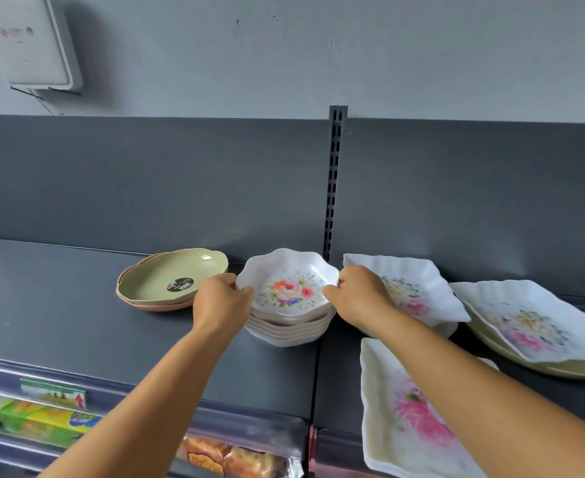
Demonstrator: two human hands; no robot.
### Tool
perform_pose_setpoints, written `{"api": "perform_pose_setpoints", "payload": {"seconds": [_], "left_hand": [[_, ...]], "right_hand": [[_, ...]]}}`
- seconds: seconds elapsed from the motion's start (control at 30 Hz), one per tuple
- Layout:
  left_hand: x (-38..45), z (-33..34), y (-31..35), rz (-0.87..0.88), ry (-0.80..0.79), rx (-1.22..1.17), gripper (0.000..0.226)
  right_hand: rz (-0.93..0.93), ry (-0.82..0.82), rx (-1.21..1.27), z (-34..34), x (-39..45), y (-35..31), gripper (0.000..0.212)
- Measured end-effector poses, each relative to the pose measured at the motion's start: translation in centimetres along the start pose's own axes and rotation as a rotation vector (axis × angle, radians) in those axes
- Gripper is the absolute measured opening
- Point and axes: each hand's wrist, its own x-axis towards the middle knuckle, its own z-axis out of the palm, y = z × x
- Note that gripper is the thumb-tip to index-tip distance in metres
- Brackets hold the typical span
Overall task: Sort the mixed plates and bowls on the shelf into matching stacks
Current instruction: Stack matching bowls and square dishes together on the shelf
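Approx. halfway. Floral bowls [289,305] stacked mid-shelf, top one pinched at both rims by left hand [220,301] & right hand [358,298] fingers. Green dishes [170,281] stacked left. Square plates [408,288] at right unsorted, w/ green ones underneath.

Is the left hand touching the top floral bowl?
Touching. The head view shows the left hand with its thumb curled over the top floral bowl's left rim, no gap visible.

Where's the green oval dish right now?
The green oval dish sits on a pink one at the shelf's back, left of the flowered bowl stack.
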Motion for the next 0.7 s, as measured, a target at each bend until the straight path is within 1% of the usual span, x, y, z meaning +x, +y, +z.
{"api": "perform_pose_setpoints", "payload": {"seconds": [0.07, 0.2, 0.27, 0.3, 0.37, 0.4, 0.43, 0.5, 0.6, 0.67, 0.7], "left_hand": [[0.0, 0.0, 0.1, -0.007, -0.001, 0.020, 0.013], [-0.3, 0.1, 0.4, -0.027, -0.004, 0.082, 0.025], [-0.9, 0.3, 0.7, 0.001, -0.006, 0.158, 0.019], [-1.4, 0.3, 0.9, 0.023, -0.013, 0.190, 0.021], [-2.6, 0.4, 1.8, 0.098, -0.017, 0.178, 0.044], [-3.3, 0.5, 2.3, 0.143, -0.012, 0.140, 0.050], [-4.0, 0.7, 2.7, 0.193, -0.015, 0.096, 0.051], [-5.4, 1.4, 3.5, 0.284, -0.070, 0.034, 0.048], [-7.2, 2.9, 4.0, 0.359, -0.221, 0.006, 0.042], [-8.3, 3.7, 4.4, 0.375, -0.311, -0.002, 0.029], [-8.7, 4.0, 4.5, 0.385, -0.339, -0.013, 0.015]], "right_hand": [[0.012, 0.003, -0.031, 0.2, -0.1, -0.1, 0.037], [-0.007, 0.020, -0.042, 0.2, -0.6, 0.1, 0.037], [-0.009, 0.052, -0.025, -0.1, -1.1, 0.6, 0.034], [-0.009, 0.083, -0.016, -0.4, -1.4, 1.0, 0.031], [0.017, 0.137, -0.019, -1.3, -2.0, 2.0, 0.020], [0.045, 0.154, -0.028, -1.7, -2.3, 2.6, 0.022], [0.078, 0.167, -0.038, -2.2, -2.6, 3.2, 0.031], [0.130, 0.200, -0.064, -3.1, -3.3, 4.3, 0.041], [0.204, 0.237, -0.081, -4.2, -4.1, 6.1, 0.046], [0.263, 0.239, -0.080, -4.6, -4.4, 7.3, 0.049], [0.296, 0.231, -0.080, -4.9, -4.4, 7.9, 0.051]]}}
